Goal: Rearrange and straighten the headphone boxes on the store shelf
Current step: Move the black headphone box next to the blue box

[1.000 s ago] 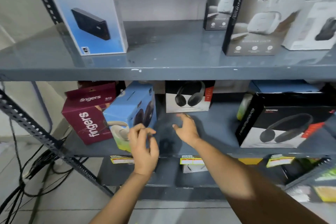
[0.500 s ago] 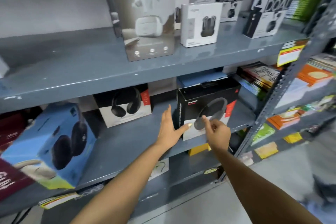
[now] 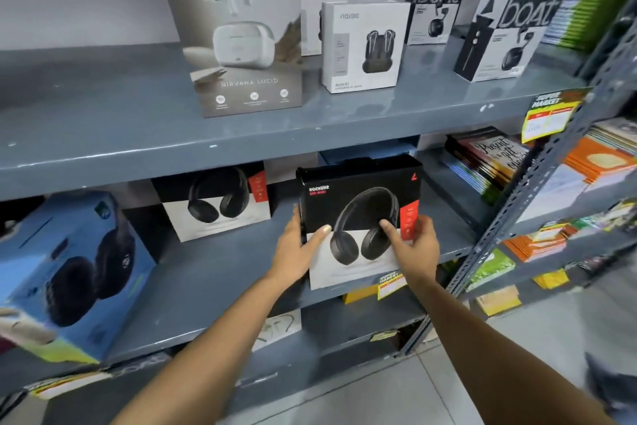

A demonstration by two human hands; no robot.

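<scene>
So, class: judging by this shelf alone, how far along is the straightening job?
Done: the black-and-white headphone box at the back of the middle shelf stands square. In hand: both hands, left hand and right hand, grip the Rockerz headphone box at the shelf's front edge. Left: the blue headphone box sits tilted and skewed.

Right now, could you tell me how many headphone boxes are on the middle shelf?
3: a blue box at the left, a black-and-white box further back, and the Rockerz box between both hands. Others may sit hidden behind.
</scene>
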